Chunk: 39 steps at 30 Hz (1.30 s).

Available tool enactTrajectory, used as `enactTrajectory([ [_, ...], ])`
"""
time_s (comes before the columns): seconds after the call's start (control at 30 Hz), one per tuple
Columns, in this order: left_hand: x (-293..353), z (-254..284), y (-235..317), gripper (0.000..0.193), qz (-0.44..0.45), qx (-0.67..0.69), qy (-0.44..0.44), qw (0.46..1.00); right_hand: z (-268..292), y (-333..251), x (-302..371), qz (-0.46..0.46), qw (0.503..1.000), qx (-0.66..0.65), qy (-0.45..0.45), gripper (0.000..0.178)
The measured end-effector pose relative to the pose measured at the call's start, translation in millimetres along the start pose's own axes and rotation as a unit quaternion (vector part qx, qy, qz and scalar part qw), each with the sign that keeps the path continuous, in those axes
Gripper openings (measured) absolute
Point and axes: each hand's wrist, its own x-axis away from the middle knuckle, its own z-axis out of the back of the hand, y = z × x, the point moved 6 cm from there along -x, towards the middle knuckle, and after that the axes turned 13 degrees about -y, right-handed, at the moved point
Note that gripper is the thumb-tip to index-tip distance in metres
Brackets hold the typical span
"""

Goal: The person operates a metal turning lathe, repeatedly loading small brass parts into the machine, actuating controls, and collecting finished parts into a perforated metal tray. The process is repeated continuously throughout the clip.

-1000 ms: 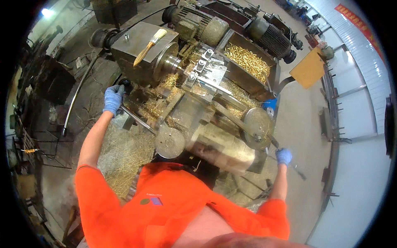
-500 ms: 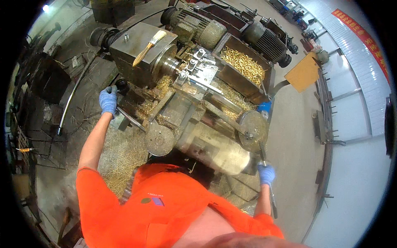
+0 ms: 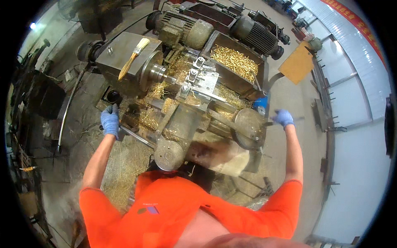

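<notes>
In a blue glove, my left hand (image 3: 110, 120) is closed round the end of a metal lever (image 3: 138, 137), left of a round disc (image 3: 168, 155) on the lathe's slide. My right hand (image 3: 283, 118), also gloved in blue, is out at the right with its fingers curled on a motion-blurred crank handle (image 3: 269, 123) beside the larger round handwheel (image 3: 250, 129). Between my hands is the cross slide (image 3: 182, 123), strewn with brass chips. The tool post (image 3: 192, 75) stands close to the chuck (image 3: 157, 74), which holds a thin workpiece (image 3: 170, 79).
A wooden-handled brush (image 3: 133, 59) lies on the headstock (image 3: 111, 56). Behind the slide, a metal tray (image 3: 213, 70) holds many small brass parts (image 3: 235, 63). Electric motors (image 3: 258, 36) stand farther back. A tan board (image 3: 297, 62) juts out at the right. Chips (image 3: 126, 165) litter the floor.
My right hand has swung up and outward from below the handwheel to its right side, with the crank handle. My left hand has moved slightly down with the lever. The whole view has shifted a little.
</notes>
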Motion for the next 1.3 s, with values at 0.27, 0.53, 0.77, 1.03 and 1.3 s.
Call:
enactTrajectory([
  [0.27, 6.3, -11.4, -4.8, 0.031, -0.068, 0.090, 0.003, 0.994, 99.5, -302.9, 48.5, 0.464, 0.851, -0.036, 0.244, 0.043],
  [0.53, 7.4, -18.3, -12.1, 0.031, -0.010, 0.169, -0.023, 0.985, 67.4, -226.5, 26.9, 0.190, 0.979, 0.064, 0.040, 0.049],
  [0.77, 9.0, -10.3, -3.5, 0.029, -0.071, 0.130, -0.021, 0.989, 110.1, -320.0, 126.7, 0.443, 0.822, -0.334, 0.131, 0.049],
  [1.03, 0.8, -7.8, -16.2, 0.031, -0.059, 0.157, -0.161, 0.973, 113.7, -326.2, 143.3, 0.361, 0.888, -0.269, 0.096, 0.040],
  [1.3, -25.1, 59.7, -79.7, 0.034, -0.085, -0.250, -0.119, 0.957, -4.2, -105.3, 219.0, 0.107, 0.803, -0.199, 0.552, 0.027],
])
